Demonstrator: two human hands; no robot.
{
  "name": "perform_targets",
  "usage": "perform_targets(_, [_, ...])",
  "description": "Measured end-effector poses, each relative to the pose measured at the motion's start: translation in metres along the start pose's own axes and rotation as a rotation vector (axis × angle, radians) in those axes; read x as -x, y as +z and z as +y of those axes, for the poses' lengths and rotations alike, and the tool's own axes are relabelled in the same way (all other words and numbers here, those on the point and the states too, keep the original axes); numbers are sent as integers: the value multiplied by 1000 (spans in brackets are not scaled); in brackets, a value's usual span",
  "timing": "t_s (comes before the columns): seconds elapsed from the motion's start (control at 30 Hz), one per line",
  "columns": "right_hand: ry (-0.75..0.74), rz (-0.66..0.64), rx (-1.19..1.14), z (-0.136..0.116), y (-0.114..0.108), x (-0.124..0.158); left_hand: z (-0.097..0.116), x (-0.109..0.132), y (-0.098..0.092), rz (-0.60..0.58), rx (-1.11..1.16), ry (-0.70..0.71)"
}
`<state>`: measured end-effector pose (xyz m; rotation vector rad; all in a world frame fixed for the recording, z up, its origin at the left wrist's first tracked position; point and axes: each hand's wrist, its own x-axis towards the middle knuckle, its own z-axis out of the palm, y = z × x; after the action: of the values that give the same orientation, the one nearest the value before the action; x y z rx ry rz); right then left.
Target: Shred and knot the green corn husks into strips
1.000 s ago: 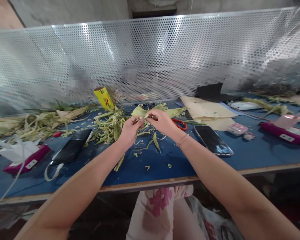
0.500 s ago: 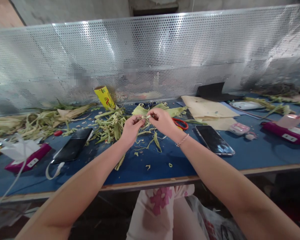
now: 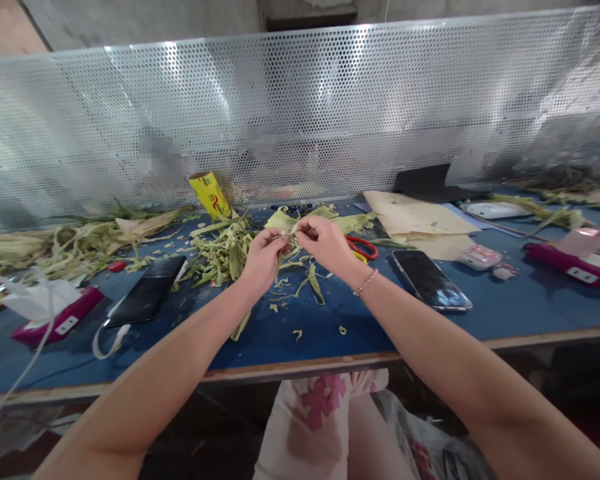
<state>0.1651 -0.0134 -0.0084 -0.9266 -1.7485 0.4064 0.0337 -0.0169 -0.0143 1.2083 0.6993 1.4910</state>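
Observation:
My left hand [image 3: 261,259] and my right hand [image 3: 325,243] meet above the blue table [image 3: 330,320], fingers pinched on a thin pale-green leaf strip [image 3: 291,232] held between them. Under and around the hands lies a pile of cut green leaf strips [image 3: 225,252], with wider flat leaves [image 3: 345,221] just behind. Red-handled scissors [image 3: 361,248] lie right beside my right wrist, which wears a thin bracelet.
A perforated metal screen [image 3: 300,113] closes the back of the table. A yellow roll [image 3: 209,195] leans against it. Two dark phones [image 3: 147,291] [image 3: 432,280] lie left and right of the hands. Magenta tissue boxes [image 3: 55,319] [image 3: 570,265], brown paper [image 3: 410,217] and long husks [image 3: 70,241] also sit on the table.
The hands stay at the same spot with small finger movements on the strip; nothing else has moved.

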Motion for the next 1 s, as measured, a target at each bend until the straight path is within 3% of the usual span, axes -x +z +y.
perform_targets(0.37, [-48, -56, 22, 0, -1, 0, -7, -4, -5, 54, -148, 50])
perform_targets(0.57, [-131, -32, 38, 2, -1, 0, -10, -4, -9, 17, -207, 90])
perform_targets(0.87, [71, 117, -95, 1, -10, -6, -4, 0, -6, 60, -345, 120])
perform_targets(1.0, [86, 134, -121, 5, -9, -7, -5, -1, -5, 36, -229, 101])
